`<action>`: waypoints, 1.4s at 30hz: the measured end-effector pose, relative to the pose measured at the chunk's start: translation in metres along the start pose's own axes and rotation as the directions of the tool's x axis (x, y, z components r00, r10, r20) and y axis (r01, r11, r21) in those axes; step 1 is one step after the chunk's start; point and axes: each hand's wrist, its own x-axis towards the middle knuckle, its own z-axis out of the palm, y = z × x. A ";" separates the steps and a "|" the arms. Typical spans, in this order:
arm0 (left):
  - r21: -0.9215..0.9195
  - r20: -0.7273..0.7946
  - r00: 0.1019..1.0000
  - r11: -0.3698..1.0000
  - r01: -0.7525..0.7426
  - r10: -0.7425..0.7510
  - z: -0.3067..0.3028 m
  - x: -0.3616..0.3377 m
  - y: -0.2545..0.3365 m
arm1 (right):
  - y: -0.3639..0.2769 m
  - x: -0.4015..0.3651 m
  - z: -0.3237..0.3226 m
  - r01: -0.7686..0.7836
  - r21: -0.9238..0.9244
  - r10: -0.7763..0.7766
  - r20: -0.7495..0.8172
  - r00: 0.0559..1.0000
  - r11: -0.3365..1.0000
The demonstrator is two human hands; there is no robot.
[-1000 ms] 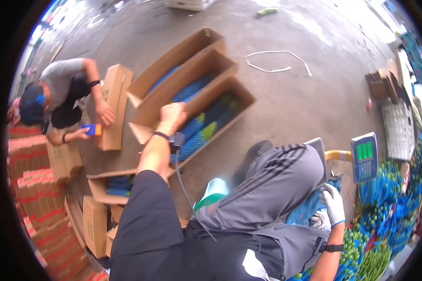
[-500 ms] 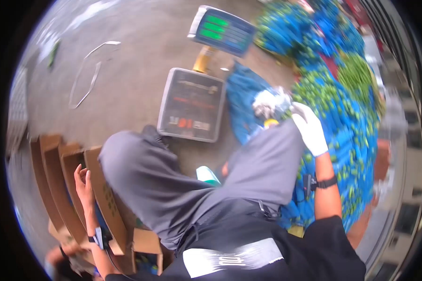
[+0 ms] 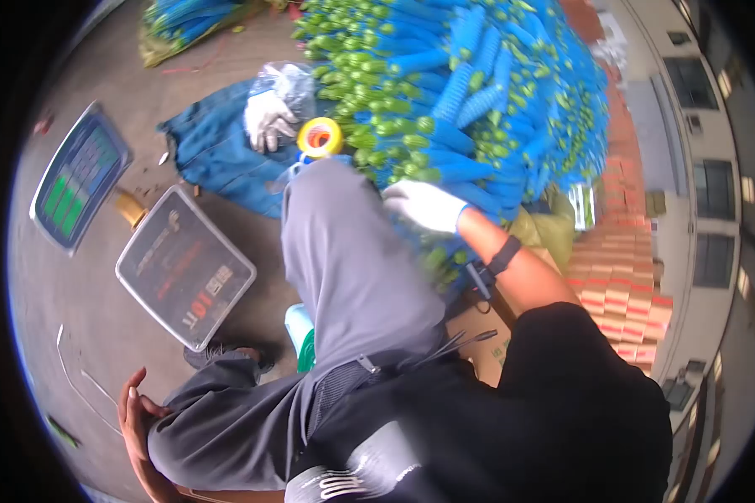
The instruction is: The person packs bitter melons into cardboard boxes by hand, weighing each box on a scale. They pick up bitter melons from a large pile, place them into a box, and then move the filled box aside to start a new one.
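My right hand [image 3: 424, 205], in a white glove, lies on a big heap of green fruit in blue net sleeves [image 3: 461, 92], just past my right knee [image 3: 331, 210]. Whether its fingers close on a sleeve is hidden. My bare left hand [image 3: 134, 411] hangs low beside my left knee, fingers apart, holding nothing. A yellow tape roll [image 3: 320, 137] sits at the foot of the heap, left of my right hand.
A platform scale [image 3: 184, 268] and its display [image 3: 75, 189] stand on the concrete at left. A blue sack [image 3: 214, 155] carries a white glove [image 3: 268, 117] and a clear bag. Red-and-white cartons [image 3: 621, 277] are stacked at right. A cardboard box [image 3: 478, 335] lies under my right arm.
The view has swung right, from the open cardboard boxes to the fruit heap. My left hand left the box edge and dropped by my knee. My right hand went onto the heap.
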 end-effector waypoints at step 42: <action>0.712 0.090 0.994 0.694 -0.111 0.067 -0.051 0.049 0.005 | 0.190 -0.439 0.224 -0.874 -0.255 0.823 -0.308 0.478 0.413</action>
